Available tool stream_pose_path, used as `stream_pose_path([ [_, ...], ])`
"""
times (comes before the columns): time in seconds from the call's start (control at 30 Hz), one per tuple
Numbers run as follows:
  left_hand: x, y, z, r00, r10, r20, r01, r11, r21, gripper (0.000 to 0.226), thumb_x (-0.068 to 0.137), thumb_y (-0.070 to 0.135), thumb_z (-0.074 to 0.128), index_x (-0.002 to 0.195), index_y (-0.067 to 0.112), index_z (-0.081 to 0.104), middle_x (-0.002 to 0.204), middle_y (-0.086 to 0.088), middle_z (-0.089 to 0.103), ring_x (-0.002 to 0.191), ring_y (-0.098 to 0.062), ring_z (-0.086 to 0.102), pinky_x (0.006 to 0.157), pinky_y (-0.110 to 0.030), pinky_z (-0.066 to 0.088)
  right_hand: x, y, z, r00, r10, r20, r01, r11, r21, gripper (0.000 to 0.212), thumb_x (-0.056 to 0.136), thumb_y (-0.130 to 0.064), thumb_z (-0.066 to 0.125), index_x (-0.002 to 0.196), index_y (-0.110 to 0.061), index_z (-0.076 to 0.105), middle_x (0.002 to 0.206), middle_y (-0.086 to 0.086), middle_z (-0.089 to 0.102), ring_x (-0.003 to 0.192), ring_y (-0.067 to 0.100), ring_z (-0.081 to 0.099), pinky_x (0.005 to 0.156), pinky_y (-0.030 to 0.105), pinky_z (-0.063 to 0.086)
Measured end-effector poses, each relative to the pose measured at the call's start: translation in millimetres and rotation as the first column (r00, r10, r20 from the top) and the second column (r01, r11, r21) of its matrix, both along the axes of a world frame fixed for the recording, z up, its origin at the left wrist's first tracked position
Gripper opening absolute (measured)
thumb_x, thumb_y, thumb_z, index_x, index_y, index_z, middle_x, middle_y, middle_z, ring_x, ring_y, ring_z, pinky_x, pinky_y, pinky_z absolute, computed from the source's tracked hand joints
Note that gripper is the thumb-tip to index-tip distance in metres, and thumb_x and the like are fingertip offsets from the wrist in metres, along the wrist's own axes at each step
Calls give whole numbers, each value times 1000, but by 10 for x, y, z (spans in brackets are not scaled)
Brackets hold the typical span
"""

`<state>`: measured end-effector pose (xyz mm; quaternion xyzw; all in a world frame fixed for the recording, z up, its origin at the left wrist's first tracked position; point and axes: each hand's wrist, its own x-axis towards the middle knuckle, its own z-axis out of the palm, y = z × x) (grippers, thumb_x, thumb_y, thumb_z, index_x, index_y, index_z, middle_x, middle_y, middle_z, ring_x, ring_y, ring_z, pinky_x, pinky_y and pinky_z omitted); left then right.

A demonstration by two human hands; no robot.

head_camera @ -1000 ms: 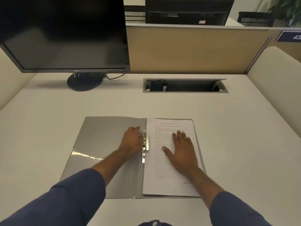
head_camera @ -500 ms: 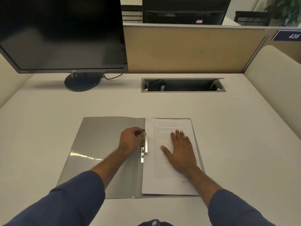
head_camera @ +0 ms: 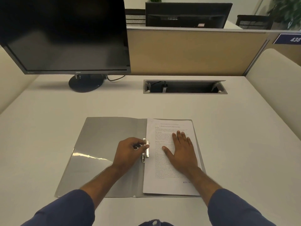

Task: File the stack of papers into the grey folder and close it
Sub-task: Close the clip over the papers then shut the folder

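The grey folder (head_camera: 101, 144) lies open flat on the white desk. A stack of printed papers (head_camera: 164, 181) rests on its right half. A metal clip (head_camera: 147, 149) runs along the spine at the papers' left edge. My left hand (head_camera: 128, 152) sits on the left flap, its fingers curled and pinched on the clip. My right hand (head_camera: 180, 152) lies flat on the papers with fingers spread, pressing them down.
A black monitor (head_camera: 65, 35) on a round stand (head_camera: 85, 83) occupies the back left. A cable hatch (head_camera: 184, 87) is sunk into the desk behind the folder. A tan partition (head_camera: 195, 53) closes the back, with padded side panels left and right.
My left hand's fingers have curled from lying flat beside the clip to pinching it. The right hand has stayed pressed on the papers.
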<state>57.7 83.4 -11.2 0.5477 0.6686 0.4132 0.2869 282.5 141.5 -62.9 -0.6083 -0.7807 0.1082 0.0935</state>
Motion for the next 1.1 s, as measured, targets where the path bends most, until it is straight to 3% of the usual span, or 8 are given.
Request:
stream_pose_path([
  [0.23, 93, -192, -54, 987, 36, -157, -27, 998, 60, 9, 81, 24, 81, 90, 23, 80, 89, 16, 64, 84, -2, 59, 71, -15, 47, -2, 7, -15, 1000, -3, 6, 3, 1000, -6, 88, 86, -77, 12, 155, -21, 11, 165, 0, 5, 151, 16, -2, 122, 36, -4],
  [0.4, 208, -332, -80, 966, 105, -236, -86, 992, 93, 14, 85, 24, 78, 98, 18, 80, 94, 7, 70, 86, -11, 60, 79, -30, 53, -6, 5, -11, 1000, -3, 9, 3, 1000, -1, 88, 86, -76, 12, 155, -21, 11, 165, 1, 6, 151, 17, -1, 122, 37, -3],
  [0.57, 282, -456, -123, 950, 111, -293, -81, 990, 111, 17, 92, 26, 70, 101, 16, 79, 97, 5, 70, 88, -9, 57, 82, -22, 45, -7, 3, 0, 1000, 0, 13, 0, 1000, 2, 88, 87, -75, 12, 155, -20, 10, 165, 2, 6, 152, 18, 0, 123, 37, -2],
  [0.77, 269, -509, -191, 897, -4, -443, 37, 997, 65, 24, 99, 26, 59, 105, 11, 76, 104, 2, 67, 95, -13, 56, 83, -18, 43, -6, 5, -10, 1000, 3, 20, -3, 1000, 10, 88, 87, -75, 12, 155, -20, 10, 164, 2, 7, 152, 19, 0, 122, 37, -3],
  [0.9, 282, -595, -211, 806, -99, -583, 127, 992, 7, 15, 82, 13, 80, 93, 5, 77, 96, -6, 72, 82, -23, 67, 69, -30, 61, -15, 5, -15, 1000, 2, 16, -2, 1000, 13, 88, 87, -75, 12, 155, -19, 11, 164, 2, 8, 151, 19, 1, 122, 37, -3],
  [1.0, 307, -624, -230, 739, -118, -663, 174, 985, 20, 28, 66, 13, 91, 88, 5, 76, 85, -7, 73, 69, -21, 68, 59, -26, 58, -11, 3, -17, 1000, 1, 19, -1, 1000, 16, 87, 87, -75, 12, 154, -19, 13, 164, 3, 9, 152, 19, 1, 123, 39, 0],
  [1.1, 322, -631, -259, 735, -118, -667, 168, 986, 10, 32, 65, 16, 92, 91, 5, 76, 86, -6, 73, 69, -19, 68, 61, -25, 58, -12, 3, -16, 1000, 2, 18, -2, 1000, 15, 88, 87, -75, 12, 155, -19, 12, 164, 3, 9, 152, 19, 1, 124, 39, 1],
])
